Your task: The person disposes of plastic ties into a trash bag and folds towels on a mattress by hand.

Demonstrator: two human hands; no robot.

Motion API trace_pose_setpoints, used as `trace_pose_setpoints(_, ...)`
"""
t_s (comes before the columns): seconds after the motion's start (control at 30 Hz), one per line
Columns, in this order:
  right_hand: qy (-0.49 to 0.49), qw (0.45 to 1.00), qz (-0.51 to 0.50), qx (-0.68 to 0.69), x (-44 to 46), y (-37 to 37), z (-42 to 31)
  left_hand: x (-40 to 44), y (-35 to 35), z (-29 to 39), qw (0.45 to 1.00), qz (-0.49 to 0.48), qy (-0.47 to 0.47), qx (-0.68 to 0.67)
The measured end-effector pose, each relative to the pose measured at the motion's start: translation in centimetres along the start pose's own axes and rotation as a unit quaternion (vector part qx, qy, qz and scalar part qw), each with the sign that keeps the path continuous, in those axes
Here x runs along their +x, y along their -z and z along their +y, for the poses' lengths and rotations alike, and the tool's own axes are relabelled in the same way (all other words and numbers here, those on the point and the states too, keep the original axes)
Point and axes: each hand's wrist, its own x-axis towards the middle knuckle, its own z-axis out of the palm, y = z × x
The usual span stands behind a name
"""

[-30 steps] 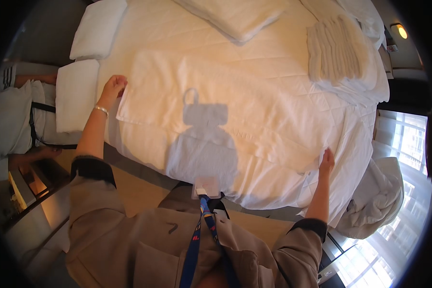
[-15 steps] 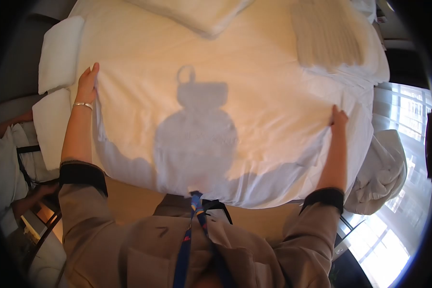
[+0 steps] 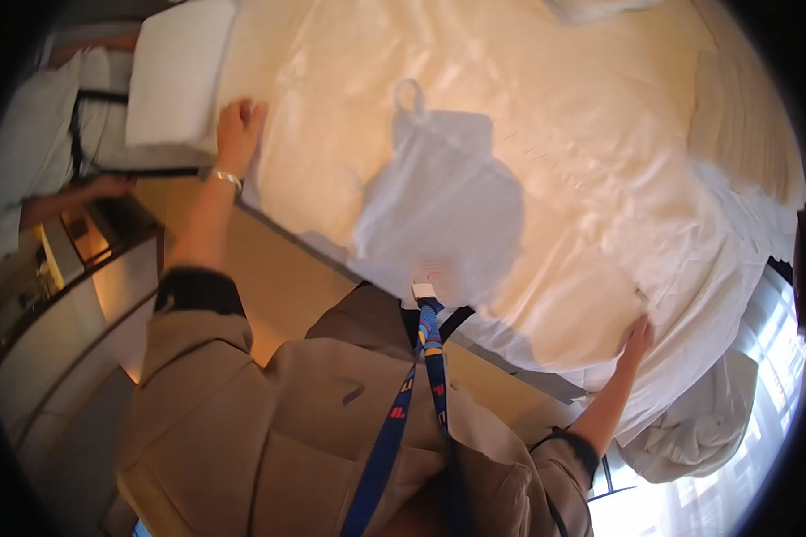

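Observation:
A white cloth [image 3: 582,206] lies spread over the bed, my shadow falling across its near half. My left hand [image 3: 240,130] pinches the cloth at its left edge, fingers curled together. At the cloth's near right corner, my right hand [image 3: 638,338] has its fingers closed on the edge. Slight folds run through the cloth between my hands. A badge on a blue lanyard [image 3: 428,322] hangs from my neck over the near edge of the bed.
A folded white towel [image 3: 179,72] lies left of my left hand. Stacked folded towels [image 3: 748,125] sit at the right. Another person's arm [image 3: 76,199] shows at far left, near a shelf unit. A bundled cloth [image 3: 703,430] lies by the bright window.
The view has turned, and the cloth, billowing half a second ago, now lies flatter on the bed. My right hand is lower and nearer the bed's near edge.

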Motion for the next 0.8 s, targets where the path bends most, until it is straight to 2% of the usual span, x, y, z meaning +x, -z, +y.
trace_pose_setpoints(0.03,-0.004,0.993,0.001,0.119,-3.7,-0.6,1.5,-4.5,0.4,-2.2,0.989,-0.019,0.11,-0.1)
trace_pose_setpoints(0.07,-0.076,0.973,-0.038,0.216,-7.7,-0.7,1.9,-8.1,1.0,-2.7,0.985,-0.032,0.113,-0.123)
trace_pose_setpoints(0.1,-0.13,0.973,-0.096,0.167,-9.1,-0.6,4.9,-10.7,1.4,-2.6,0.971,-0.037,0.16,-0.175)
trace_pose_setpoints(0.13,-0.098,0.958,-0.197,0.183,-9.7,-0.2,8.4,-11.7,1.5,-2.8,0.97,-0.032,0.157,-0.181)
trace_pose_setpoints(0.17,-0.094,0.95,-0.208,0.215,-11.7,0.0,7.9,-12.6,1.6,-2.9,0.907,-0.099,0.279,-0.298)
trace_pose_setpoints(0.2,-0.09,0.94,-0.22,0.246,-14.5,-0.4,6.2,-13.4,1.7,-2.9,0.811,-0.166,0.389,-0.404)
trace_pose_setpoints(0.27,-0.063,0.939,-0.162,0.296,-16.1,-0.8,4.8,-13.7,1.7,-1.7,0.819,-0.147,0.356,-0.426)
trace_pose_setpoints(0.33,-0.053,0.926,-0.062,0.37,-16.7,-1.4,2.2,-13.5,1.5,-3.5,0.683,-0.129,0.415,-0.586)
trace_pose_setpoints(0.4,-0.002,0.912,-0.092,0.401,-15.4,-1.8,2.7,-14.0,2.8,-2.9,0.664,-0.157,0.422,-0.597)
trace_pose_setpoints(0.43,-0.021,0.899,-0.102,0.426,-15.2,-1.9,2.5,-14.2,2.9,-3.3,0.699,-0.156,0.361,-0.597)
trace_pose_setpoints(0.47,-0.068,0.908,-0.119,0.397,-14.4,-1.9,2.4,-14.2,2.6,-5.1,0.722,-0.148,0.343,-0.582)
trace_pose_setpoints(0.5,-0.054,0.914,-0.132,0.38,-14.3,-1.4,2.0,-13.9,3.3,-4.3,0.728,-0.116,0.344,-0.582)
trace_pose_setpoints(0.57,-0.042,0.919,-0.139,0.366,-15.5,-0.6,0.0,-13.1,5.4,-3.1,0.783,-0.075,0.331,-0.521)
trace_pose_setpoints(0.6,-0.02,0.905,-0.144,0.4,-15.9,0.1,-1.1,-12.7,6.6,-1.3,0.785,-0.103,0.324,-0.517)
trace_pose_setpoints(0.67,0.004,0.887,-0.143,0.439,-15.4,0.5,-1.0,-12.4,6.9,-2.1,0.796,-0.109,0.324,-0.499)
trace_pose_setpoints(0.73,0.001,0.915,-0.212,0.344,-14.3,0.7,0.9,-12.7,6.6,-2.9,0.803,-0.107,0.325,-0.489)
trace_pose_setpoints(0.77,0.055,0.931,-0.212,0.291,-13.8,0.6,1.7,-12.6,6.3,-3.3,0.807,-0.096,0.332,-0.48)
trace_pose_setpoints(0.8,0.056,0.932,-0.208,0.293,-13.7,0.8,1.3,-12.2,6.2,-3.5,0.807,-0.098,0.328,-0.482)
